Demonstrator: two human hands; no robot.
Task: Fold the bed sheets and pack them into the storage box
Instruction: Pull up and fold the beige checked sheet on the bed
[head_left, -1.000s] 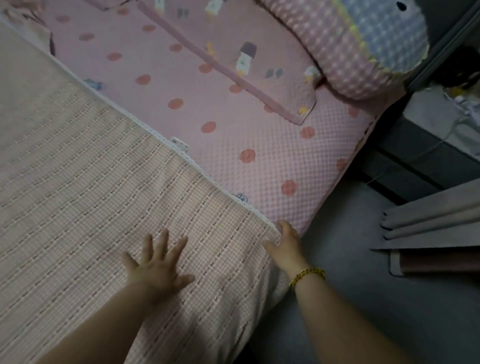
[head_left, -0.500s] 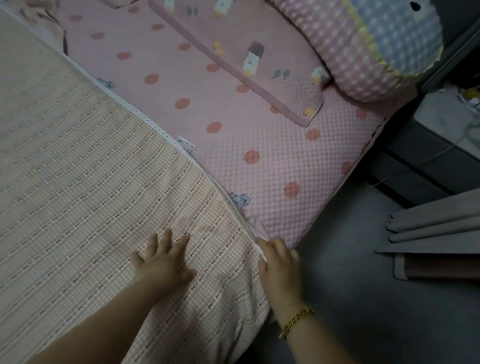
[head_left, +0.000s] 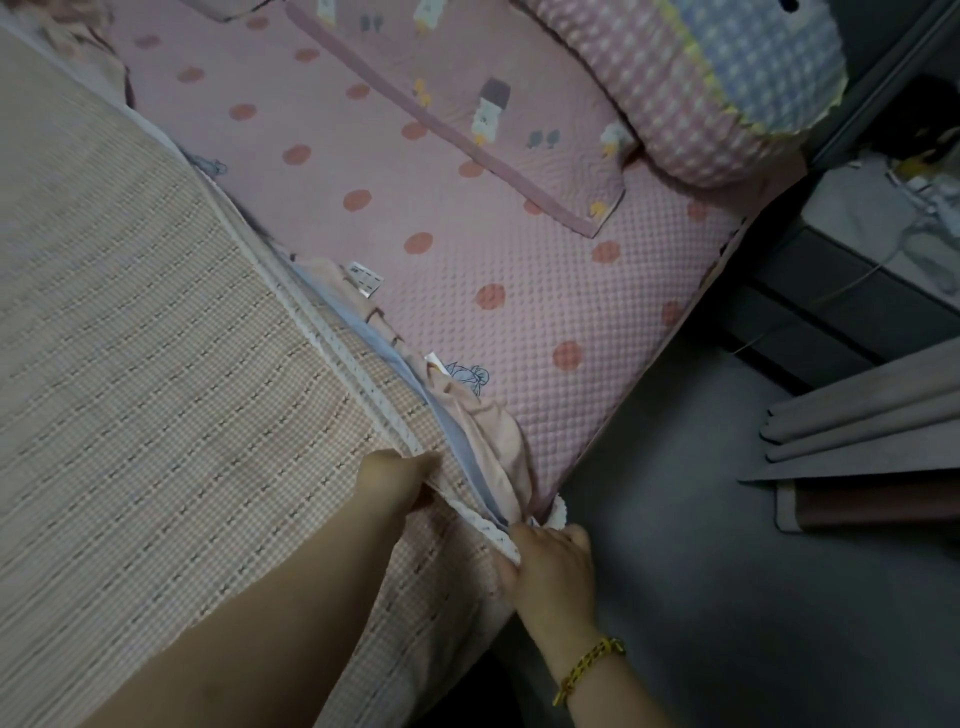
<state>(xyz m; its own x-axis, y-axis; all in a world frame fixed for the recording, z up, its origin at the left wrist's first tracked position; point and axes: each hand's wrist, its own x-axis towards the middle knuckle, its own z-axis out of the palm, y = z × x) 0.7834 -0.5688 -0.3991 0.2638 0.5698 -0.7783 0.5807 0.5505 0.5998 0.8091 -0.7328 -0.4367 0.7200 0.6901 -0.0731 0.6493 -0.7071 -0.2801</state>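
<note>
Nearby, pillow (head_left: 675, 78), curtain (head_left: 857, 415) (grey, pleated), left hand (head_left: 395, 480) and right hand (head_left: 553, 564), fingers (head_left: 563, 535) clamped on checked sheet (head_left: 156, 364) edge, dotted bedspread (head_left: 519, 286)

Sheet (head_left: 156, 389) on bed (head_left: 545, 312), covers 7 to 11 o'clock part. Sheet edge runs 11 to 5 o'clock. Tag (head_left: 366, 275) just beside edge, near centre. Flat pad (head_left: 467, 88) on bed at 12 o'clock. Pillow (head_left: 701, 78) at 1 o'clock, touching pad's right end. Cabinet (head_left: 857, 291) at 3 o'clock, right of bed. Curtain (head_left: 857, 431) at 4 o'clock, before cabinet. Floor (head_left: 753, 597) at 5 o'clock. Left hand (head_left: 395, 483) grips sheet edge at 6 o'clock; right hand (head_left: 556, 566) just right, grips sheet corner at bed's edge.
</note>
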